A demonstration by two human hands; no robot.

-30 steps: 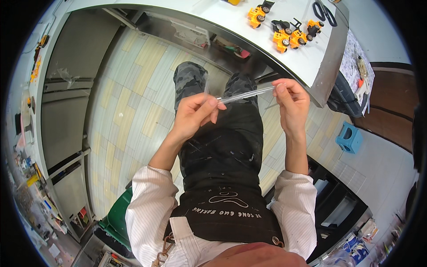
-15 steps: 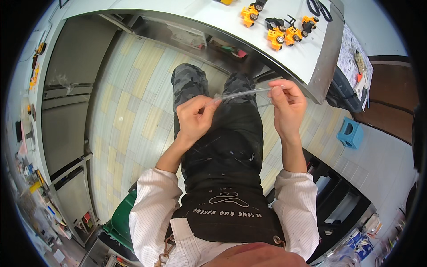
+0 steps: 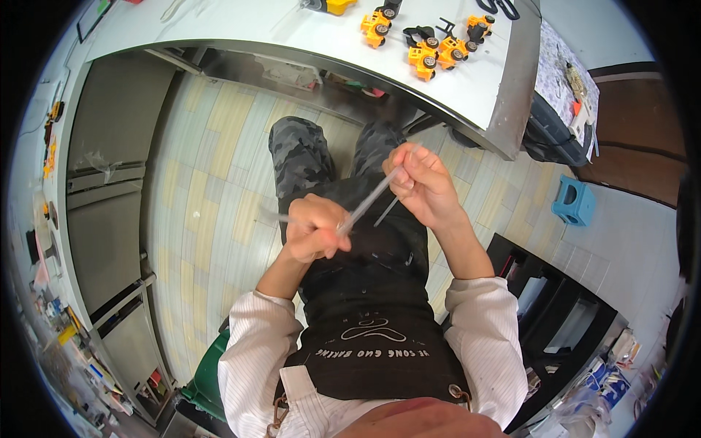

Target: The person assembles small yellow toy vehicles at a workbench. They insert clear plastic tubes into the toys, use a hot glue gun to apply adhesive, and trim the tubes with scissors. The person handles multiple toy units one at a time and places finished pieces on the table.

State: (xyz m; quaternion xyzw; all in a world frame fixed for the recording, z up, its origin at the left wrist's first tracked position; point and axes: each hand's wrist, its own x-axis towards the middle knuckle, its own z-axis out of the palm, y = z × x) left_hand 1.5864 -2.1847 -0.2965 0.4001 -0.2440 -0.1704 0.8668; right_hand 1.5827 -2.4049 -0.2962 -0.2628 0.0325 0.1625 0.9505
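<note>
A narrow, clear plastic strip (image 3: pixel 370 201) stretches diagonally between my two hands, above my lap. My left hand (image 3: pixel 318 228) is closed around its lower end, and a blurred pale tail sticks out to the left of the knuckles. The upper end is pinched by my right hand (image 3: pixel 425 184), between thumb and fingers. A second thin length hangs below the right fingers; whether it belongs to the same strip I cannot tell. Both hands are in front of my black apron (image 3: pixel 365 292), away from the table.
Several yellow toy trucks (image 3: pixel 422 60) with black wheels are on the white table (image 3: pixel 255 25) ahead, near black-handled scissors (image 3: pixel 505 7). A blue stool (image 3: pixel 575 201) stands on the floor at right. Beside my left sleeve is a green bin (image 3: pixel 208 376); a black shelf (image 3: pixel 544 306) stands at right.
My left hand has moved down and turned knuckles-up. The right hand has come left and slightly down. The strip, nearly level before, now slants steeply between hands that are closer together.
</note>
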